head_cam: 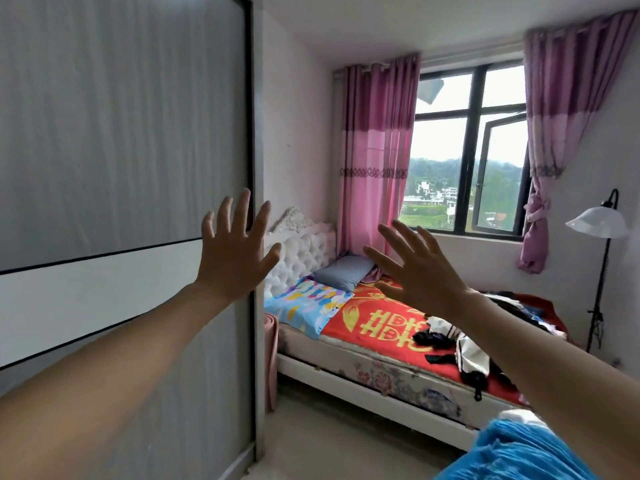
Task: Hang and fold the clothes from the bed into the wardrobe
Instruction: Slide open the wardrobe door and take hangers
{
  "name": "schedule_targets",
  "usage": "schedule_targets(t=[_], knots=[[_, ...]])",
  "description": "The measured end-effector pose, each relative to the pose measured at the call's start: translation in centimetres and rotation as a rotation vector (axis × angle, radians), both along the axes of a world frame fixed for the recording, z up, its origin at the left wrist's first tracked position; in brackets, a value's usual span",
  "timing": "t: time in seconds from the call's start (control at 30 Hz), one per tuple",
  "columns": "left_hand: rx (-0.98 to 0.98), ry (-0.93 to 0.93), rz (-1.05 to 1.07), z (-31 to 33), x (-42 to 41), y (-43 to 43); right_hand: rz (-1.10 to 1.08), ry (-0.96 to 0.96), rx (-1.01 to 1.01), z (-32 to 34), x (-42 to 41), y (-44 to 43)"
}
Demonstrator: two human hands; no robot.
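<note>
- Found left hand [235,258] raised by wardrobe door [121,133], fingers [243,209] spread, empty.
- Found right hand [420,271] raised, fingers spread, empty.
- Noted clothes [467,351] heaped on bed [374,317], right.

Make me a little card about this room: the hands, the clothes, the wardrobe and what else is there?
left hand: open, fingers spread, raised before the door edge
right hand: open, fingers spread, raised, holds nothing
wardrobe: door shut as far as seen
clothes: loose pile on the bed
bed: red cover, grey pillow
also: lamp, pink curtains, window
</note>
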State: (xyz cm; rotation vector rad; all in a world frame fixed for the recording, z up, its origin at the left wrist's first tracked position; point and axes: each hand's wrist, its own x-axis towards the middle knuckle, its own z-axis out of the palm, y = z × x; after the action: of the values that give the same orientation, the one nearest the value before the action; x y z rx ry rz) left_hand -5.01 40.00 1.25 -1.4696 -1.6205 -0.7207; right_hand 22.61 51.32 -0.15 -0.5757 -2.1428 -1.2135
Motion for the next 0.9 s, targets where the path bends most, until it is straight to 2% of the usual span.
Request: schedule_targets(t=[0.13,0.27,0.43,0.57,0.73,0.9], knots=[[0.027,-0.204,0.090,-1.1,-2.5,2.9,0.083,0.098,-0.094,-0.8,-2.8,4.5],[-0.016,-0.242,0.194,-3.0,-6.1,5.3,0.171,0.089,-0.119,-3.2,-6.9,9.4],[-0.032,-0.160,0.274,-4.3,-11.9,7.8,0.238,0.127,-0.141,-4.8,-13.9,14.8],[-0.030,-0.172,0.312,-4.4,-17.0,11.0,0.275,0.094,-0.137,-5.0,-19.2,19.5],[-0.194,-0.131,0.332,-5.5,-21.1,16.9,0.248,0.080,-0.102,-4.5,-22.4,24.4],[-0.227,-0.054,0.263,-8.4,-22.8,23.2,0.182,-0.072,-0.081,-6.5,-23.2,29.9]])
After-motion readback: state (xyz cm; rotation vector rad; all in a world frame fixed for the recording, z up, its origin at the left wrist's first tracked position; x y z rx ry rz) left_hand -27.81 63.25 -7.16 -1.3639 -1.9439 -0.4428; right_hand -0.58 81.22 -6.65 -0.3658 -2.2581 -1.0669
